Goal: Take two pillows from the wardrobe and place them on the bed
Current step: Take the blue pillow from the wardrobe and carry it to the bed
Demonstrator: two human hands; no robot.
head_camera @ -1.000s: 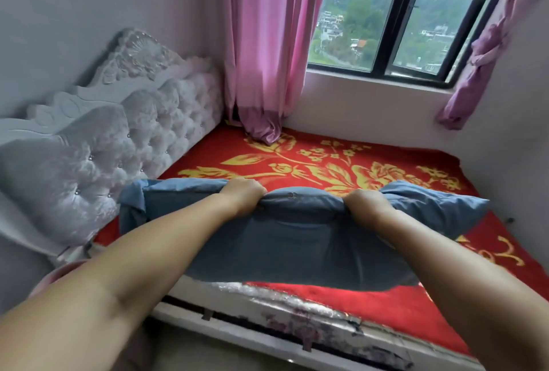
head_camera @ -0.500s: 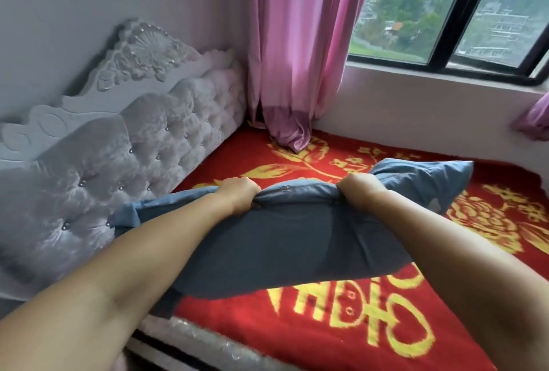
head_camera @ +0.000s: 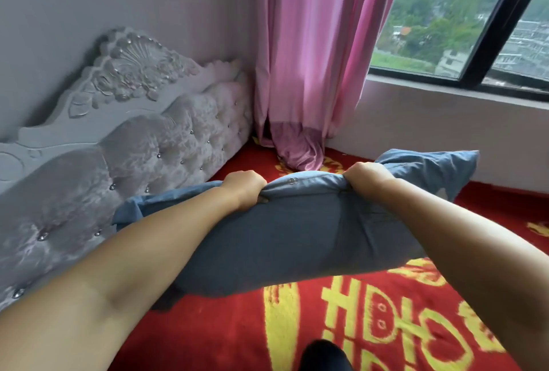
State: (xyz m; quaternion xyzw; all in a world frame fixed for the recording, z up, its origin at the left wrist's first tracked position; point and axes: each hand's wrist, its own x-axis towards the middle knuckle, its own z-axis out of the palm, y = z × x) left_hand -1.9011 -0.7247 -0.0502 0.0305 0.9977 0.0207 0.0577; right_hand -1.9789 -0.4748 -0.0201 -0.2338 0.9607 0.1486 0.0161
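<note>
- Head view: both arms reach out over the bed [head_camera: 371, 326], and a blue-grey pillow [head_camera: 285, 234] hangs between them, held up off the red blanket with the yellow pattern.
- The left hand [head_camera: 243, 189] is clenched on the pillow's far, upper edge; the right hand [head_camera: 368, 177] is clenched on the same edge a little further along. A small snap fastener [head_camera: 293, 181] sits on the seam between the two fists.
- The pillow's long axis runs across, from one hand to the other: one end pokes out beyond the left hand towards the tufted grey headboard [head_camera: 142, 168], the other flares out past the right hand towards the wall under the window [head_camera: 463, 20]. Its body sags below both fists, towards the person.
- Beyond the hands, the pink curtain [head_camera: 309, 58] drops to the far corner of the bed.
- My reading: this is the placing step for one pillow (no second pillow shows anywhere here). Next it wants lowering onto the blanket, probably nearer the headboard off the left hand, laid flat before both fists let go.
- A dark shape at the bottom edge, nearer than the hands, I cannot identify.
</note>
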